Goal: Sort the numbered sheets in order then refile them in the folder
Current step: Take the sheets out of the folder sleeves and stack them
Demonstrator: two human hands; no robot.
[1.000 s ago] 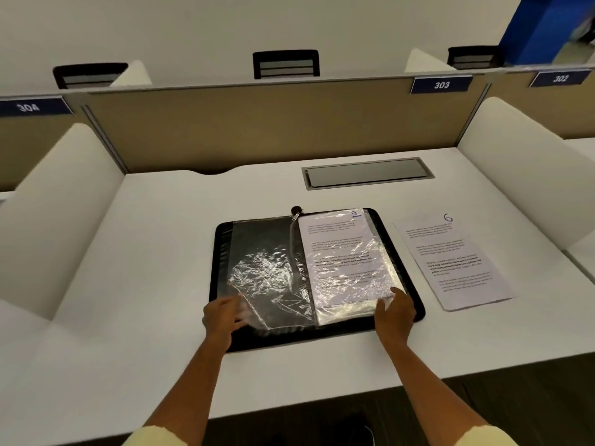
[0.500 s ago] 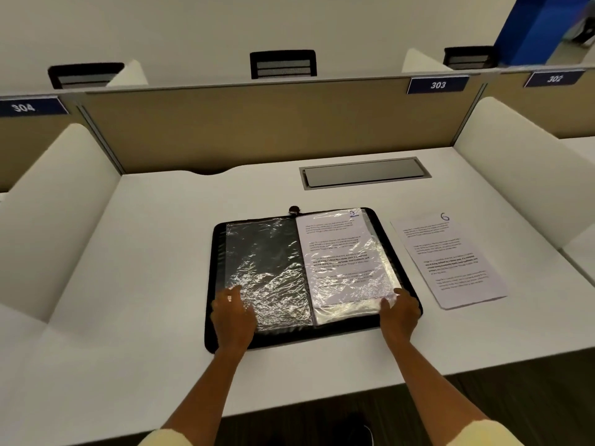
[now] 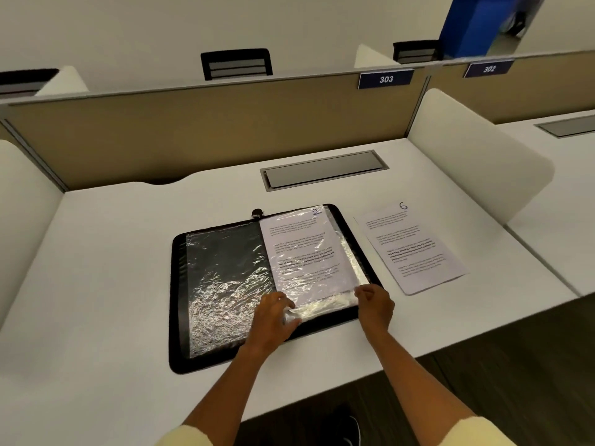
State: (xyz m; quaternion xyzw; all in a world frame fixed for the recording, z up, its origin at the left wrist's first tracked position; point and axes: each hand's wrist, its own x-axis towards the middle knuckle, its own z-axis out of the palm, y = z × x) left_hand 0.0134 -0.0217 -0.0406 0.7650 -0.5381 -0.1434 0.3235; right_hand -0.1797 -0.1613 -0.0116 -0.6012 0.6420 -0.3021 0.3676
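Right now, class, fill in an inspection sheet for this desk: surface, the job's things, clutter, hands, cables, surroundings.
Surface: white desk, with a closed grey hatch set in at the back.
Job's things: black folder lies open; its left clear sleeve looks empty; its right sleeve holds the sheet numbered 2. The sheet numbered 6 lies loose on the desk, right of the folder.
Clutter: nothing seen.
Hands: left hand pinches the bottom edge of the right sleeve; right hand has its grip at that sleeve's lower right corner.
Cables: nothing seen.
Surroundings: beige partition, seat sign 303, white side dividers, chair backs beyond.
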